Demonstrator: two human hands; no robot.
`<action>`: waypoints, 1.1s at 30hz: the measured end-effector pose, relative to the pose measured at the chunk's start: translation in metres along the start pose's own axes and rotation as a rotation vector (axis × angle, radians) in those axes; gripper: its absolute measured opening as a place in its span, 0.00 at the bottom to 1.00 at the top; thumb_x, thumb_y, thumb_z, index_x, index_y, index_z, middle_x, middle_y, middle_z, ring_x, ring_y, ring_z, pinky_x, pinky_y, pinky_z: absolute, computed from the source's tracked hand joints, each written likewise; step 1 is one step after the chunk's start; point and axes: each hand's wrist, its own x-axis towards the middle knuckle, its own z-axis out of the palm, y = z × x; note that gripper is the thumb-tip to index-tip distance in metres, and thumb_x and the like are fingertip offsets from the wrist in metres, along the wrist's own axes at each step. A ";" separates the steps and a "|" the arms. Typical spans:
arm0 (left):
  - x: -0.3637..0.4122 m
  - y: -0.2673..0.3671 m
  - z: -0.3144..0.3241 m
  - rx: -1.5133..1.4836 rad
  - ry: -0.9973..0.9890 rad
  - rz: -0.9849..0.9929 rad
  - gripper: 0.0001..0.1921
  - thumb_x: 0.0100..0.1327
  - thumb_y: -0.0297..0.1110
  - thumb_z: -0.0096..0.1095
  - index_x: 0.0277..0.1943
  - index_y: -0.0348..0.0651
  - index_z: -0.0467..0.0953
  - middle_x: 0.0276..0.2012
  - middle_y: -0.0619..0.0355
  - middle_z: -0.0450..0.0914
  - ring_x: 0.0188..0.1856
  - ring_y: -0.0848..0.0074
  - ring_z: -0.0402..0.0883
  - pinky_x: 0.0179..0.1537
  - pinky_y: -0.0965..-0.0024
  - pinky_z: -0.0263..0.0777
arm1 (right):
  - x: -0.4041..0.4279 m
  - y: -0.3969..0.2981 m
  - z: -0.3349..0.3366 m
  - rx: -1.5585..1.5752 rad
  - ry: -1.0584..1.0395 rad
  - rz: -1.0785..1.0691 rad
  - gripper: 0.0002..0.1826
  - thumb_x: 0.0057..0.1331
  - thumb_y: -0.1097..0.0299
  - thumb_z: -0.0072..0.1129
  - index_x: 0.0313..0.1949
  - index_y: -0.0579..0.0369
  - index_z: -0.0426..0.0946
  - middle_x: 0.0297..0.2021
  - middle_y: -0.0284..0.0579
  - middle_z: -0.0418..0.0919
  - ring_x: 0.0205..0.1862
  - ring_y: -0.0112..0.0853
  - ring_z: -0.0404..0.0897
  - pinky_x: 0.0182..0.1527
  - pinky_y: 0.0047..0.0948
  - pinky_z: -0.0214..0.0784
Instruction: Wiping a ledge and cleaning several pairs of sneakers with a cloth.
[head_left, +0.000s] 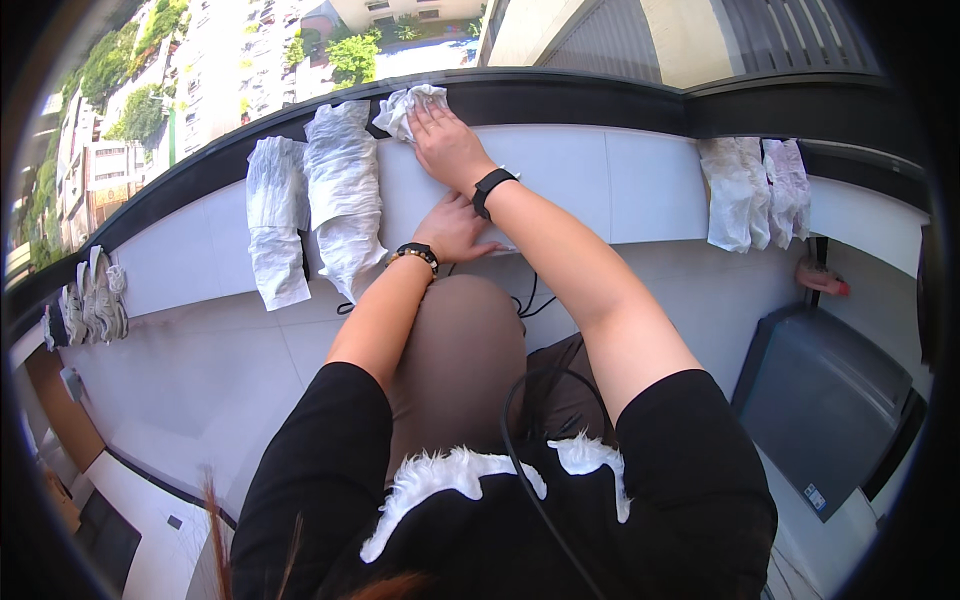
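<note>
My right hand lies with its fingers pressed on a crumpled white cloth or tissue, on the black window frame at the far edge of the white sill. A black band is on that wrist. Nearer to me, my left hand rests palm down with spread fingers on the white sill, a beaded bracelet at its wrist. Part of it is hidden behind my right wrist. Left of both hands, two long wrinkled whitish wraps lie across the sill, perhaps paper or thin cloth covers.
More whitish wrapped items lie on the sill at the right, and several shoes stand at far left. A dark grey box-like object is at lower right. Black cables hang below the sill, near my raised knee. Window glass lies beyond the frame.
</note>
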 end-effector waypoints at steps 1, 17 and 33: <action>-0.001 0.000 0.001 -0.038 0.088 -0.014 0.33 0.60 0.57 0.60 0.62 0.43 0.72 0.61 0.47 0.75 0.65 0.55 0.68 0.68 0.52 0.55 | 0.005 -0.007 0.004 0.008 -0.026 -0.022 0.24 0.64 0.68 0.49 0.58 0.68 0.72 0.60 0.63 0.72 0.63 0.50 0.73 0.66 0.44 0.62; 0.006 0.002 0.000 0.088 0.014 0.043 0.41 0.62 0.59 0.56 0.73 0.48 0.58 0.75 0.59 0.55 0.78 0.68 0.46 0.77 0.54 0.33 | -0.149 0.216 -0.132 -0.048 -0.253 0.277 0.22 0.67 0.75 0.49 0.61 0.55 0.72 0.63 0.46 0.72 0.66 0.39 0.70 0.67 0.36 0.62; 0.017 0.011 0.002 0.114 0.001 0.032 0.39 0.63 0.62 0.54 0.71 0.48 0.62 0.73 0.58 0.59 0.76 0.65 0.51 0.76 0.53 0.36 | -0.166 0.217 -0.119 0.081 0.340 1.021 0.21 0.69 0.69 0.52 0.59 0.65 0.73 0.57 0.61 0.74 0.62 0.48 0.73 0.65 0.37 0.64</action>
